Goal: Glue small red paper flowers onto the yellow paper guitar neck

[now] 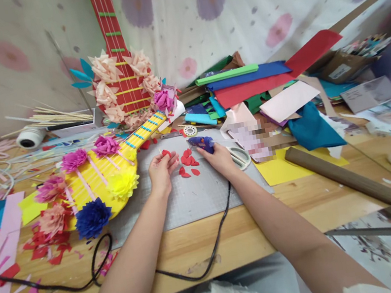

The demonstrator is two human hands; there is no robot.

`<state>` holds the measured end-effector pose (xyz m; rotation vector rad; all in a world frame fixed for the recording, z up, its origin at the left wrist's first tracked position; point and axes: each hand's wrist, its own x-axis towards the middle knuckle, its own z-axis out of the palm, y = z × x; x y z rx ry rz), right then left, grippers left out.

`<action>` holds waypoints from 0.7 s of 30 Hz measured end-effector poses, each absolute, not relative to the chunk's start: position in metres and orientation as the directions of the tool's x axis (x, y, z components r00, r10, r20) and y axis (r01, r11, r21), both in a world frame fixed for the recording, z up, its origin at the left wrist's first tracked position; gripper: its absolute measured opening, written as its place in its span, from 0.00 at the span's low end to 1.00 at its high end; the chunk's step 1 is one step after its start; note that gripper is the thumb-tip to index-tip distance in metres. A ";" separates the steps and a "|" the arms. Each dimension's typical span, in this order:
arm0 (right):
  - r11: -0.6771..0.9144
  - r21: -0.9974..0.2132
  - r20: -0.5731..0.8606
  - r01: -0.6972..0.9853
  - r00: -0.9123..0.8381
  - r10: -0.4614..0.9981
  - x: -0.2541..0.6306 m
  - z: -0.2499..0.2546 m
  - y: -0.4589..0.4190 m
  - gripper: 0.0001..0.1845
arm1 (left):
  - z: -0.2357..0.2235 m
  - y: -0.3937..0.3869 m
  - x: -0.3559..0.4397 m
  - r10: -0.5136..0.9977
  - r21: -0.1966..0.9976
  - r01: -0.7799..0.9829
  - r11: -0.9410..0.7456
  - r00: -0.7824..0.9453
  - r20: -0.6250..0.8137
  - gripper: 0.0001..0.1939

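Observation:
My left hand (pixel 159 171) pinches a small red paper petal (pixel 165 153) above the grey cutting mat (pixel 196 196). My right hand (pixel 220 158) is closed round a blue glue gun (pixel 201 142), whose nozzle points left toward the petal. Its black cord (pixel 218 235) trails back over the table edge. Several loose red petals (pixel 188 163) lie on the mat between my hands. A yellow paper guitar (pixel 99 180) decorated with paper flowers lies just left of the mat.
A red paper guitar (pixel 116 54) leans on the back wall. Coloured paper sheets (pixel 255 81) are piled at the back right, with white scissors (pixel 239 157) beside my right hand. A brown cardboard tube (pixel 346 176) lies at right. Red scraps (pixel 45 244) litter the left.

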<state>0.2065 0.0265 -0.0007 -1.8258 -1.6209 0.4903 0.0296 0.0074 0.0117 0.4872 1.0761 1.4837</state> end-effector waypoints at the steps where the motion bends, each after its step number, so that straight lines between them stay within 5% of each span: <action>1: -0.040 -0.665 0.137 0.746 0.174 0.975 0.206 0.000 0.026 0.28 | 0.011 0.008 0.029 0.934 0.823 -0.557 0.110 -0.225 -0.277 0.07; 9: 0.094 -0.570 0.311 0.816 0.108 0.944 0.222 0.026 0.010 0.24 | 0.012 0.008 0.028 0.940 0.803 -0.592 0.067 -0.233 -0.250 0.09; 13: 0.076 -0.506 0.068 0.859 -0.048 0.997 0.227 0.054 -0.004 0.19 | 0.009 0.010 0.027 0.930 0.798 -0.600 0.048 -0.264 -0.255 0.12; 15: 0.143 -0.593 -0.053 0.792 -0.215 0.975 0.216 0.060 -0.008 0.19 | 0.009 0.011 0.026 0.927 0.792 -0.608 0.057 -0.262 -0.268 0.11; 17: 0.191 -0.737 -0.029 0.648 -0.313 0.949 0.195 0.059 -0.006 0.15 | 0.009 0.012 0.026 0.928 0.788 -0.613 0.056 -0.260 -0.268 0.10; 21: 0.177 -0.889 0.111 0.422 -0.175 0.978 0.142 0.042 0.011 0.11 | 0.011 0.011 0.026 0.923 0.771 -0.637 0.015 -0.287 -0.255 0.08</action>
